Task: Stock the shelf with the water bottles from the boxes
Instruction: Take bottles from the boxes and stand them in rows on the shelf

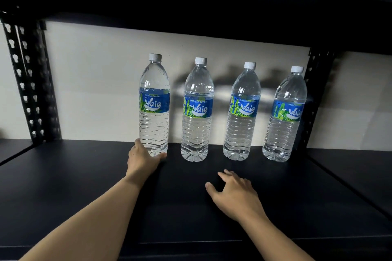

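While four Waig drinking-water bottles stand upright in a row along the back of the dark shelf board (84, 176), the left hand (142, 159) is at the foot of the leftmost water bottle (154, 104). Its thumb curls round the front of the base and its fingers pass round the left side, so it grips that bottle low down. The bottle's long axis is vertical, white cap up, and its base sits on the board close to the pale back wall (95, 80).

The second bottle (197, 112), third bottle (242, 112) and fourth bottle (285, 116) stand to its right, apart from each other with clear gaps. The fourth is near the slotted post (314, 95) at the right end.

The right hand (235, 193) is over the board in front of the gap between the second and third bottles, well short of both. Its fingers are loosely spread and it holds nothing.

The relation that counts is this: the gripped bottle lies straight ahead of the left hand and touches it, while the right hand is farther off and to the right. Any final nudge or letting go of this bottle therefore looks like the left hand's work. With the hold so low on a tall bottle, a sideways push could tip it toward its neighbour. The board to the left of the row is bare, and no boxes are in view.
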